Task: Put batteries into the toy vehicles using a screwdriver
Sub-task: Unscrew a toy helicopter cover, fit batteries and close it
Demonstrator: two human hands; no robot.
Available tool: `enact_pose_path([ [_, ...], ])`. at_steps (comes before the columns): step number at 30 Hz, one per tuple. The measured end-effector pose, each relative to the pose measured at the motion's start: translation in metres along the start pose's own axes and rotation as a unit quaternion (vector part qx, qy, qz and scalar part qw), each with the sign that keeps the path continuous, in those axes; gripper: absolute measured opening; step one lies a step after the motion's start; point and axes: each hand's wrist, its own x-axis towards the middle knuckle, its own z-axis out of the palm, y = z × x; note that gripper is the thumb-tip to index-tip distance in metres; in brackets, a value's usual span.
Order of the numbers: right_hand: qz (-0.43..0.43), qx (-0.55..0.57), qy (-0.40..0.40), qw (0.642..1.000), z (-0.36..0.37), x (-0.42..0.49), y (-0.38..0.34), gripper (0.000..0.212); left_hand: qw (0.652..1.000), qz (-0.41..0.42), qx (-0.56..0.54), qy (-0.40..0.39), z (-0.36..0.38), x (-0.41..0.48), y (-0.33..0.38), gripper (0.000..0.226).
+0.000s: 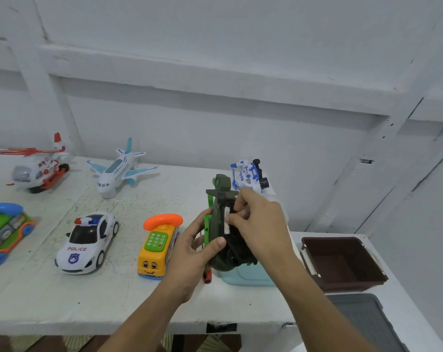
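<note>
Seven toys in all, three of them helicopters; at the left edge of the white table [37,295] one green phone toy [4,232], then one red helicopter [37,168], one police car [87,243], one airplane [118,168], one yellow phone bus [158,246]; bare tabletop runs along the front edge; the left hand [192,252] grips the green helicopter [219,232] above a pale blue tub [248,275]; the right hand [256,224] pinches a white battery [226,222] at its underside; one blue helicopter [248,175] behind; one brown bin [342,262] and one grey tray [367,323] at the right.
</note>
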Motion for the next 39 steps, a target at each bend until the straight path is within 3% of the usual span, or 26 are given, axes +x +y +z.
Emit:
enact_pose_path([
  [3,0.058,0.149,-0.003,0.987,-0.009,0.003,0.003,0.027,1.000,-0.005,-0.026,0.011,0.002,-0.001,0.003,0.061],
  [5,0.115,0.308,-0.025,0.944,-0.019,0.012,0.014,0.024,0.999,-0.002,-0.031,0.013,0.002,-0.001,0.005,0.063],
  [7,0.164,0.375,-0.027,0.912,-0.026,0.021,0.033,0.016,0.999,0.005,-0.029,0.014,0.002,-0.001,0.007,0.064],
  [9,0.191,0.294,-0.017,0.936,-0.022,0.027,0.057,0.009,0.999,0.008,-0.030,0.018,0.002,0.000,0.008,0.064],
  [11,0.175,0.070,-0.035,0.981,-0.009,0.032,0.081,0.010,0.999,0.008,-0.032,0.020,0.003,0.000,0.008,0.064],
  [13,0.128,-0.136,-0.121,0.975,0.009,0.033,0.098,0.022,0.999,0.009,-0.031,0.020,0.004,0.000,0.007,0.062],
  [15,0.094,-0.246,-0.175,0.949,0.025,0.029,0.109,0.029,0.999,0.007,-0.029,0.017,0.005,0.000,0.006,0.062],
  [22,0.021,-0.300,-0.120,0.946,0.049,0.021,0.133,0.021,0.999,-0.005,-0.035,0.023,0.005,0.000,0.003,0.066],
  [24,0.029,-0.238,-0.123,0.963,0.046,0.021,0.130,0.014,0.999,-0.004,-0.033,0.023,0.005,-0.001,0.003,0.066],
  [27,0.123,0.034,-0.104,0.986,0.030,0.020,0.113,0.007,0.999,-0.003,-0.031,0.026,0.005,-0.001,0.002,0.067],
  [29,0.179,0.253,-0.092,0.946,0.015,0.017,0.096,0.009,0.999,-0.004,-0.026,0.029,0.004,-0.001,0.001,0.067],
  [31,0.190,0.378,-0.070,0.903,0.001,0.014,0.080,0.017,0.999,-0.002,-0.020,0.031,0.004,0.000,0.001,0.066],
  [36,0.167,0.414,-0.064,0.893,-0.023,0.006,0.050,0.019,0.999,0.002,-0.014,0.036,0.004,0.002,-0.001,0.063],
  [39,0.141,0.312,-0.112,0.933,-0.022,0.003,0.039,0.013,0.999,0.006,0.006,0.046,0.006,0.002,-0.002,0.068],
])
